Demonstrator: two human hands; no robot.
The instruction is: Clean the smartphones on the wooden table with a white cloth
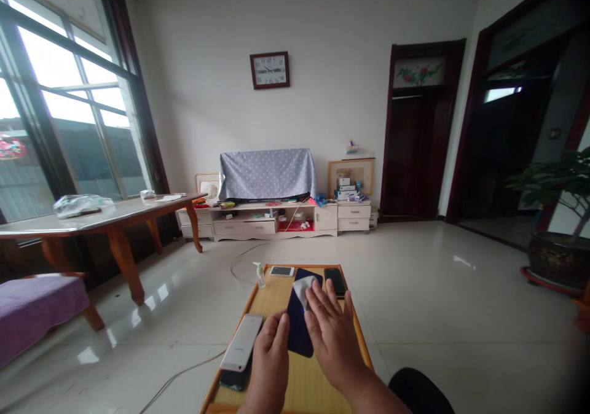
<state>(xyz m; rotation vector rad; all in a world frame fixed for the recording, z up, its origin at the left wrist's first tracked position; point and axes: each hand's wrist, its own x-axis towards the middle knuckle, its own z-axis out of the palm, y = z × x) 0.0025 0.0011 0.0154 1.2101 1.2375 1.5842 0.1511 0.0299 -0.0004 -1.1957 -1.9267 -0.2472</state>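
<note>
A flat, dark blue phone (300, 335) is held tilted over the small wooden table (265, 334). My left hand (271, 352) grips its left edge, with the thumb on the face. On the upper part of the phone lies a light grey cloth (302, 286). My right hand (334, 334) presses the cloth against the surface, its fingers stretched and partly covering it. Left of my left hand, a white phone (243, 343) rests on top of a dark phone (234, 379).
At the table's far end are a small pump bottle (260, 276), a white phone (281, 271) and a black phone (335, 282). A cable (184, 374) runs over the floor at left. Farther off stand a long table (138, 205), a low cabinet (249, 228) and a potted plant (557, 257).
</note>
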